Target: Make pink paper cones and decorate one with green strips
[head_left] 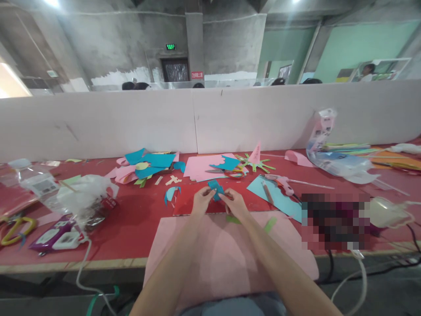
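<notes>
Both my hands meet over a red sheet (184, 202) at the middle of the table. A small piece of blue paper (215, 191) is pinched between them. My left hand (202, 199) grips its left side, fingers closed. On the right edge, my right hand (234, 201) holds it with thumb and fingertips. Below my wrists lies a large pink sheet (213, 259) with green strips (270, 224) on it. Beside the red sheet on the left rests a light-blue paper scrap (170, 193).
Red-handled scissors (235, 174) lie on pink sheets (197, 166) ahead. A pink glue gun (283, 183) and a pencil (267, 193) rest on light-blue paper (256, 186). Left stand a bottle (33, 175), a plastic bag (87, 197) and yellow-handled scissors (19, 228). A white partition (148, 123) closes the back.
</notes>
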Motion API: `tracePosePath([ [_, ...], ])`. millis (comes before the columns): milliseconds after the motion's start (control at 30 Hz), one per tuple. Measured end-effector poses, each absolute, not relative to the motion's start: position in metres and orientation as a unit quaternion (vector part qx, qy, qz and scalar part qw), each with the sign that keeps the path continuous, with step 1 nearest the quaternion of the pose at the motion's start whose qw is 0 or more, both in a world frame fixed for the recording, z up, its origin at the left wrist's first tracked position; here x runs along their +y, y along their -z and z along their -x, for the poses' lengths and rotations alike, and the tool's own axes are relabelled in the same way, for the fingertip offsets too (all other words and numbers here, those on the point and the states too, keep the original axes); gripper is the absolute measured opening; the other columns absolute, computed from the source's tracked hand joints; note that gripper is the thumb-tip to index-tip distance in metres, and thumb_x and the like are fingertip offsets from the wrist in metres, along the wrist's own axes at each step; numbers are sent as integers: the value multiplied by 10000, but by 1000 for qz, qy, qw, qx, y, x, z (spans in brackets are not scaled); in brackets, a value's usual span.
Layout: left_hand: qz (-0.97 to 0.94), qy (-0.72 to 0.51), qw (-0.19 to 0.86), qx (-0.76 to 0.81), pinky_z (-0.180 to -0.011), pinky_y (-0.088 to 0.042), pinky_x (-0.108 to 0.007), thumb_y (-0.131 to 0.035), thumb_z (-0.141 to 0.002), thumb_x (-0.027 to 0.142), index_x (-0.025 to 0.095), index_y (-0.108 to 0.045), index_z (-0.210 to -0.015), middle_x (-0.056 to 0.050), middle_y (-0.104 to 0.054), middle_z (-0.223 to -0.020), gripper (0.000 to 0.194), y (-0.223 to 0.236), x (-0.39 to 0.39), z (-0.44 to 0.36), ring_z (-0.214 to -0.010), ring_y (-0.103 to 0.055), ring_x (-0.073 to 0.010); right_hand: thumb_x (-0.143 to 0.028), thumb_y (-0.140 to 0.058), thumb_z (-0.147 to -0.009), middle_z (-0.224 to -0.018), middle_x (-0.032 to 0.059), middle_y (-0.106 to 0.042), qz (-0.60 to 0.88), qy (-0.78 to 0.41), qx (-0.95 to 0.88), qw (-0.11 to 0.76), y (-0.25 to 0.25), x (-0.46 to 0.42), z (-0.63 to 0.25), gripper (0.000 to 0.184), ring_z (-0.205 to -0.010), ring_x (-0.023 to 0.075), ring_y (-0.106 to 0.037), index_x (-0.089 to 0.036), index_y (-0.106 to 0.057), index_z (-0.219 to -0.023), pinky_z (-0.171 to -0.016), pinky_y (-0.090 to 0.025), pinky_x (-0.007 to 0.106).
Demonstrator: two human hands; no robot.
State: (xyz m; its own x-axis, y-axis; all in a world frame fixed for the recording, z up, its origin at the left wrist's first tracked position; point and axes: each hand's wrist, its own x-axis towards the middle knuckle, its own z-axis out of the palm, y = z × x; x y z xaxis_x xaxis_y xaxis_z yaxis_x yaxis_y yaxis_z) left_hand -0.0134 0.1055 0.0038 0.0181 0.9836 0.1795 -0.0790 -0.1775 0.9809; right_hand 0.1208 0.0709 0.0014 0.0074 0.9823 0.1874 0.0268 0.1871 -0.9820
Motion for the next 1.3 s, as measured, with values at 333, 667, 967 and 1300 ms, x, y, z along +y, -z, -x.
tracePosePath([
  [333,-538,-556,467,429,-570,-382,-215,-688,-560,407,155,-629,-606,21,-592,-571,263,0,108,13,-559,-501,-104,-472,-624,-666,-608,-19,-602,445,-428,-512,598,4,82,-126,331,-398,117,-549,-181,-541,-802,-369,-457,238],
  [667,-530,-549,471,443,-550,-375,-216,-693,-545,455,159,-650,-588,19,-574,-526,302,0,107,15,-553,-505,-116,-470,-619,-672,-570,-17,-595,456,-415,-537,575,4,81,-125,322,-438,126,-546,-183,-601,-817,-459,-489,268],
  [967,-535,-550,463,444,-542,-342,-209,-698,-519,464,159,-585,-534,42,-517,-494,325,-2,105,13,-519,-446,-94,-410,-616,-681,-776,27,-628,477,-319,-558,599,7,84,-127,290,-626,141,-569,-200,-612,-881,-525,-490,250],
  [1300,-533,-552,446,460,-517,-296,-208,-713,-514,427,163,-499,-462,61,-444,-449,344,-6,104,12,-476,-383,-76,-412,-603,-684,-739,3,-598,475,-332,-556,596,4,81,-127,322,-518,112,-517,-223,-590,-945,-416,-443,229],
])
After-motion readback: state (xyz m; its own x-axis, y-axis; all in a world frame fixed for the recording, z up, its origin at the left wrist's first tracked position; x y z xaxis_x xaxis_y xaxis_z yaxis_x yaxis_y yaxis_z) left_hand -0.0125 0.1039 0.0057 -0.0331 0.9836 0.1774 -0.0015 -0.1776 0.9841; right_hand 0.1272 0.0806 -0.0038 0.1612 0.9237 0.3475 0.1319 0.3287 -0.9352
